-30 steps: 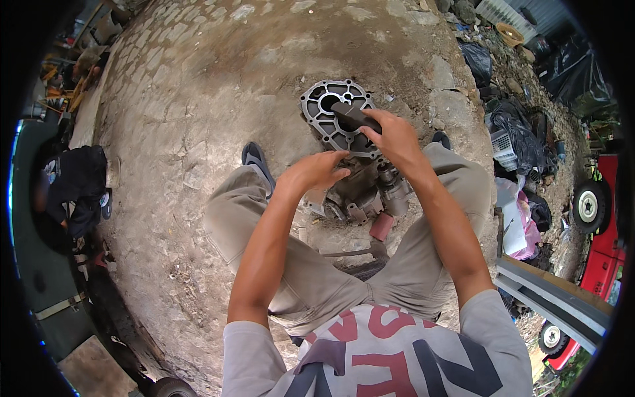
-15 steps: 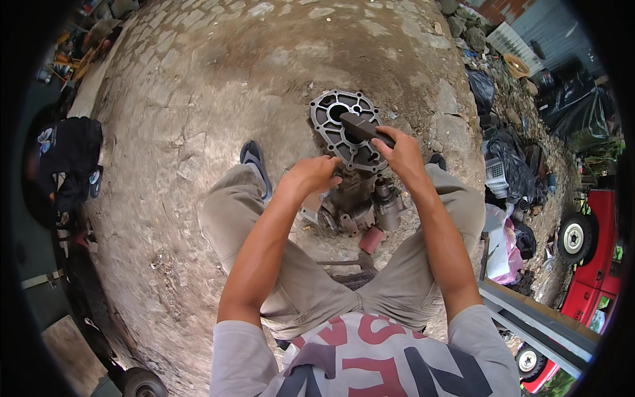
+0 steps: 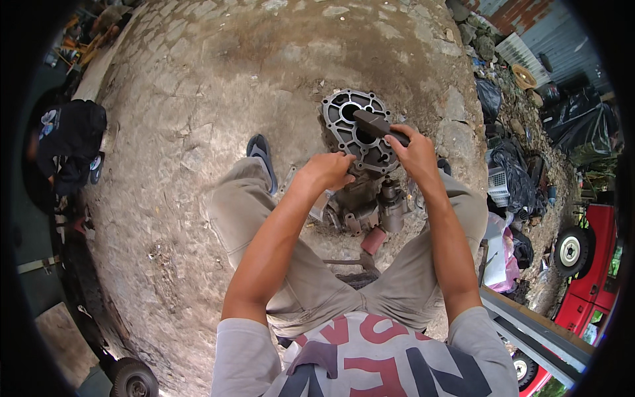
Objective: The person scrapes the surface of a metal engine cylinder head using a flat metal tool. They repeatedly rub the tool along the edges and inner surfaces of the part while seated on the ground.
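A grey metal gearbox housing [image 3: 360, 132] with a round, holed flange lies on the stone ground between my knees. My right hand [image 3: 415, 153] grips a dark hammer [image 3: 376, 123] whose head rests over the flange. My left hand [image 3: 327, 169] is closed at the near edge of the flange, fingers curled on something small that I cannot make out. Below the hands the housing's body [image 3: 370, 205] shows shafts and a reddish part [image 3: 372, 241].
I squat on rough paving stones [image 3: 218, 86]; a sandal [image 3: 260, 153] is on my left foot. A person in black [image 3: 69, 142] crouches at far left. Black bags and rubble [image 3: 509, 172] lie to the right, with a red vehicle [image 3: 589, 258] and a metal beam [image 3: 529, 324].
The view has tilted so the housing sits slightly lower and to the right in the picture. Both hands stay on the flange in much the same grip.
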